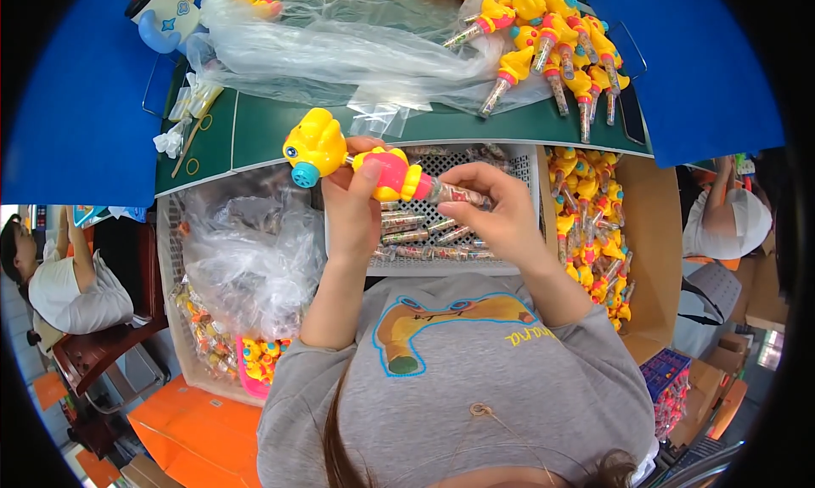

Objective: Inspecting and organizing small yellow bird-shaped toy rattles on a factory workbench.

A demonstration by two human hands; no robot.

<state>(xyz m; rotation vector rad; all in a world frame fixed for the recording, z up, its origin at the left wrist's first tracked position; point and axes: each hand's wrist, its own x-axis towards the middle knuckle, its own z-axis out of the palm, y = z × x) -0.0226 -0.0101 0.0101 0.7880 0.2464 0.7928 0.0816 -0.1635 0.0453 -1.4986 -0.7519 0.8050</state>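
A yellow and pink candy toy is held up in front of my chest, its rounded yellow head with a blue mouthpiece tilted to the left. My left hand is closed around its middle, below the head. On the right end sits a see-through tube filled with small sweets, pinched between the thumb and fingers of my right hand. The tube meets the pink part; whether it is fully seated I cannot tell. Under my hands, a white basket holds many similar filled tubes.
Finished-looking toys lie heaped on the green table by a large plastic bag. A carton of toys stands right; a bin with plastic bags stands left. A drinking bottle and phone rest nearby. Two people sit at the sides.
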